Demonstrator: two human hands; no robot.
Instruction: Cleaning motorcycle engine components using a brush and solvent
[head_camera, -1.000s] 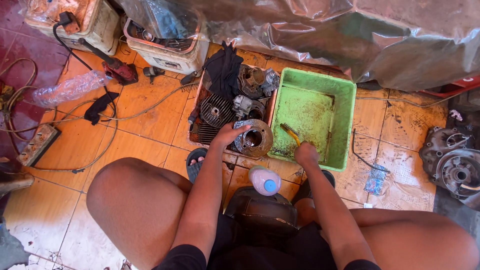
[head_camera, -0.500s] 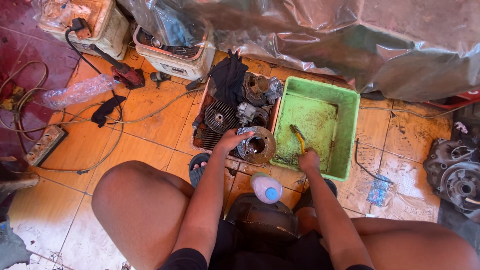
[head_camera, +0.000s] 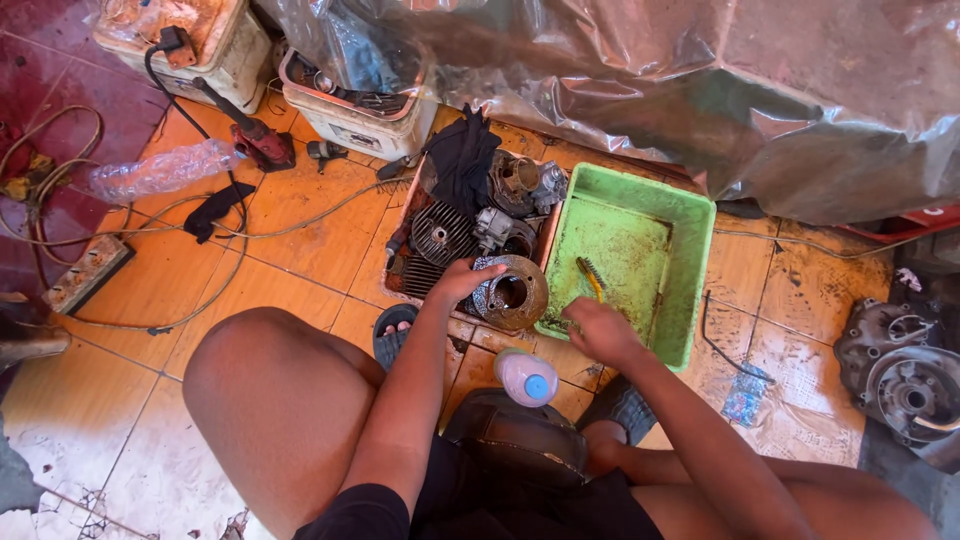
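Your left hand (head_camera: 462, 282) grips the near-left edge of a round, rusty metal engine part (head_camera: 510, 292) with a hole in its middle, your fingers curled over its rim. The part sits at the near end of a shallow tray (head_camera: 400, 250) on the tiled floor (head_camera: 300, 240), just left of the green tub (head_camera: 690, 290).

That tray is crowded: a finned cylinder (head_camera: 438, 235) lies on its left side, smaller greasy metal pieces (head_camera: 530, 185) sit at the far end, and a black cloth (head_camera: 462, 155) is draped over the far-left corner.

Your right hand (head_camera: 598, 330) is closed around a yellow-handled brush (head_camera: 590, 278), whose tip points away from you into the green tub. The tub's floor is stained and grimy; apart from the brush, it shows no loose parts.

A white plastic bottle with a blue cap (head_camera: 525, 378) stands near you, between your knees and just near of the tray and tub.

At the far side, a dirty white container (head_camera: 355, 105) holds dark odds and ends that you cannot make out, partly under a crumpled plastic sheet (head_camera: 700, 90). A second white container (head_camera: 185, 35) stands further left. An empty clear bottle (head_camera: 160, 172) lies on the floor to the left, among cables (head_camera: 200, 300). An engine casing (head_camera: 900, 375) rests at the far right.
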